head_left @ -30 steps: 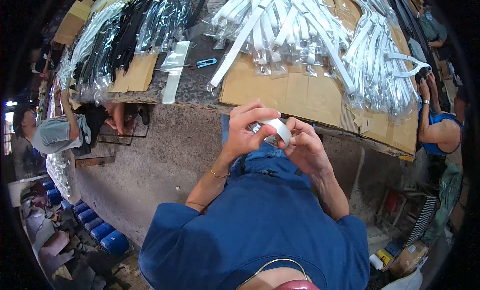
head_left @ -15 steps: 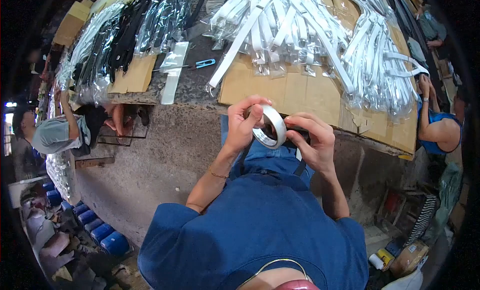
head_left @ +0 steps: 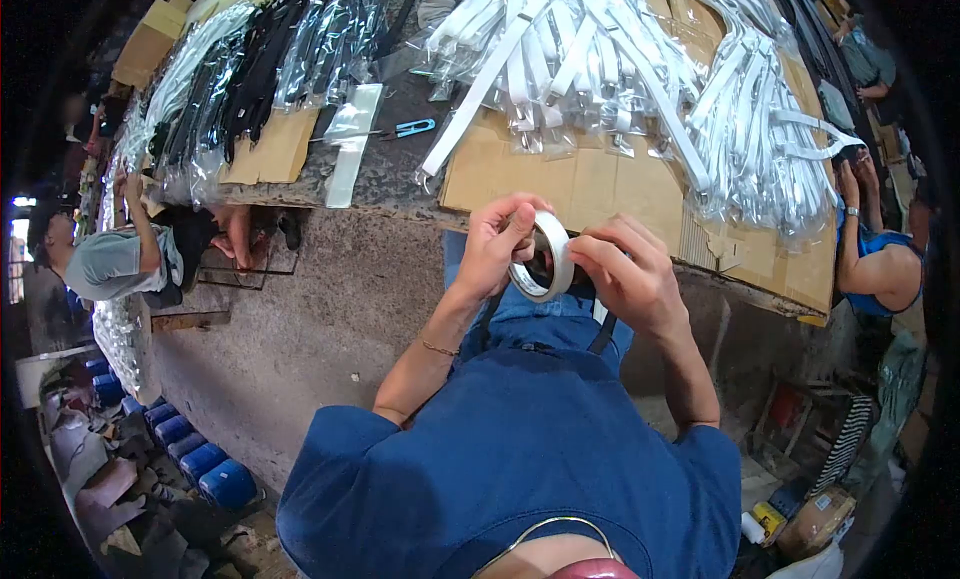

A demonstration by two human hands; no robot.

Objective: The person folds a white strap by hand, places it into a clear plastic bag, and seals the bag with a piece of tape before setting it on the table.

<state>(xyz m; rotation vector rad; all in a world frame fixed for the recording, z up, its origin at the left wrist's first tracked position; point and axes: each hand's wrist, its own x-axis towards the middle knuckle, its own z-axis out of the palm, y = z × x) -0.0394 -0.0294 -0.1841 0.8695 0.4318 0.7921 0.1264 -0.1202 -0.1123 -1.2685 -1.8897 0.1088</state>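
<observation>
My left hand (head_left: 495,247) is closed round a roll of clear or whitish tape (head_left: 563,264), its thumb and fingers gripping the ring at the upper left. The roll stands upright in front of my body, just off the bench edge. On its right outer face, the bent fingers of my right hand (head_left: 635,281) are pinched together against the tape. Whether a loose tape end lies between those fingertips is too small to see. Beyond my hands, a cardboard sheet (head_left: 560,179) covers the near part of the bench.
White straps in clear bags (head_left: 560,69) are piled on the bench, with another bundle (head_left: 745,139) at right. Blue thread snips (head_left: 414,128) lie near a clear strip (head_left: 352,149). Black straps (head_left: 265,69) are further left. One person (head_left: 125,264) sits left, another (head_left: 880,269) right.
My right hand has turned and lifted slightly, its fingers drawing closer together at the tape's outer face. The roll has turned a little, more edge-on. My left hand keeps its grip.
</observation>
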